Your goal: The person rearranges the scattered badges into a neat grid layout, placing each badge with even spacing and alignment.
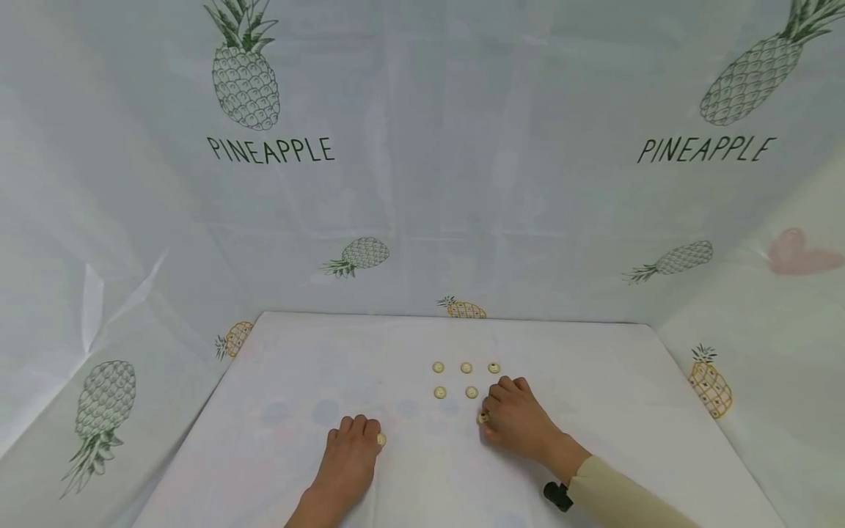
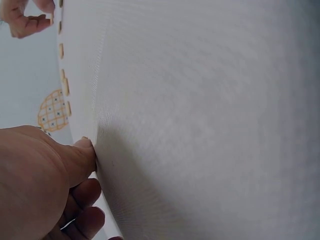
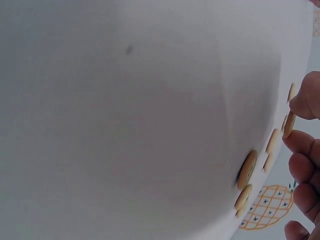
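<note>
My left hand (image 1: 353, 455) is low over the left-centre of the table, pinching a small round wooden button (image 1: 381, 439) at its thumb side. In the left wrist view the thumb (image 2: 80, 157) is right at the cloth, and that button is hidden. Farther right, my right hand (image 1: 518, 418) pinches another wooden button (image 1: 483, 417); the right wrist view shows this button (image 3: 290, 123) on edge between thumb and forefinger. Beyond it on the table lie several like buttons, a back row with a button (image 1: 466, 367) in its middle and a front pair including a button (image 1: 472, 392).
A white cloth covers the table (image 1: 317, 352). Behind and beside it hangs a pale curtain (image 1: 462, 183) printed with pineapples. A small black object (image 1: 557, 496) shows by the right sleeve (image 1: 620, 491).
</note>
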`<action>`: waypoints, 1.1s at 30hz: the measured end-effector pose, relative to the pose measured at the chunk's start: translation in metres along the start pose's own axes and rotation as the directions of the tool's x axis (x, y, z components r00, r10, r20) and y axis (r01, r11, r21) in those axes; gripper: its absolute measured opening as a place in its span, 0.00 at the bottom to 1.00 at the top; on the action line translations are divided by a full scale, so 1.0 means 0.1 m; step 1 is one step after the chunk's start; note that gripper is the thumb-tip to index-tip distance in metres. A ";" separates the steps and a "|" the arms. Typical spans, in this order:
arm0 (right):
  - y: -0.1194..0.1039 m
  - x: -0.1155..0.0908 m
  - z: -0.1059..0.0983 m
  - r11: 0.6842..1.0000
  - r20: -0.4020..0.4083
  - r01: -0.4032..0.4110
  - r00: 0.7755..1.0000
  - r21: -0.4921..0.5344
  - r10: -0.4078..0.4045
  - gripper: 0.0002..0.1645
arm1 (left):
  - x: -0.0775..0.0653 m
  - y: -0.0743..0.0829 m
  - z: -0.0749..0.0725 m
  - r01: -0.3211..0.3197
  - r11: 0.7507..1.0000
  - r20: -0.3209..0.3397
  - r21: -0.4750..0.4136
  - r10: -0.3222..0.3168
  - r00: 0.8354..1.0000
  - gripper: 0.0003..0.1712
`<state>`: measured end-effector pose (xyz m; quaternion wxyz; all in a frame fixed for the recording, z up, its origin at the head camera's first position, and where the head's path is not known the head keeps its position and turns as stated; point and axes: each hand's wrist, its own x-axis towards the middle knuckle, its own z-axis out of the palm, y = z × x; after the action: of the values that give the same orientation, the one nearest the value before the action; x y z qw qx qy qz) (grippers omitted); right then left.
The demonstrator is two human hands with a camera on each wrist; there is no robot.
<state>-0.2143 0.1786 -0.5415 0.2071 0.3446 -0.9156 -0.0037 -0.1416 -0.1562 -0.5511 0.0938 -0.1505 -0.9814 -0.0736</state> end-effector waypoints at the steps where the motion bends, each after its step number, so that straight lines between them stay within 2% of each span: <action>1: -0.01 0.01 0.01 1.000 0.005 0.000 1.000 -0.001 0.000 0.13 | 0.00 0.00 0.00 -0.001 1.000 0.001 0.000 0.001 1.000 0.11; 10: -0.10 0.08 0.03 0.999 0.088 -0.044 0.995 0.016 0.042 0.12 | 0.01 0.02 -0.02 0.006 1.000 0.013 0.020 -0.007 1.000 0.12; 16: -0.10 0.07 0.06 0.998 0.110 -0.062 0.992 0.012 0.060 0.13 | 0.02 0.03 -0.04 0.014 1.000 0.027 0.013 -0.014 1.000 0.12; 25: -0.11 0.06 0.07 0.997 0.061 -0.052 0.997 0.059 0.048 0.12 | 0.00 0.01 -0.03 0.003 1.000 0.003 0.017 -0.003 1.000 0.12; 33: -0.14 0.05 0.05 0.996 0.072 -0.066 0.996 0.066 0.062 0.12 | -0.01 0.00 0.01 -0.002 1.000 0.000 0.001 0.002 1.000 0.11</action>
<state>-0.2103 0.1639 -0.5460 0.1632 0.3216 -0.9324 0.0221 -0.1407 -0.1561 -0.5523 0.0938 -0.1513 -0.9813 -0.0728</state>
